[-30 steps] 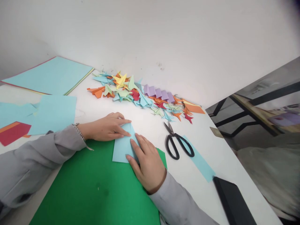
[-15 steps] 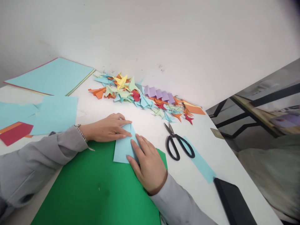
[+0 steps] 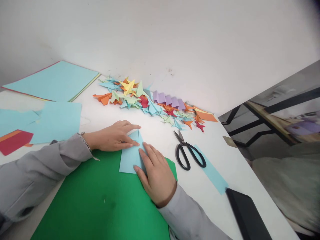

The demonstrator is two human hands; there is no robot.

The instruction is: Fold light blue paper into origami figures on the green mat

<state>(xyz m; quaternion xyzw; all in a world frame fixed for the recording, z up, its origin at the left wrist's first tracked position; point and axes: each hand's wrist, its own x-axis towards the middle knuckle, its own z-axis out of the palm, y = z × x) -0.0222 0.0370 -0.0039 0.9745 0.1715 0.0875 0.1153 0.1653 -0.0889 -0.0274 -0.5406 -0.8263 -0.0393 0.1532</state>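
A light blue sheet (image 3: 130,161), its top folded toward a point, lies partly on a green mat (image 3: 100,200) and partly on the white table. My left hand (image 3: 115,136) rests across the sheet's upper left, index and middle fingers spread apart on it. On the sheet's right side lies my right hand (image 3: 157,173), palm down with the fingers apart and the thumb near the lower edge. Both hands press the paper flat; neither grips it. The fingers cover part of the folded edges.
Folded paper planes (image 3: 130,96) lie heaped along the wall beside a pleated purple paper (image 3: 168,100). Black-handled scissors (image 3: 183,144) and a blue strip (image 3: 215,176) are at right, near a black device (image 3: 247,213). Blue sheets (image 3: 57,121) and a red piece (image 3: 16,141) lie left.
The whole view has shifted slightly, so everything appears a little further left. My left index finger lies slightly higher at the paper's tip; otherwise the hands and sheet look nearly the same.
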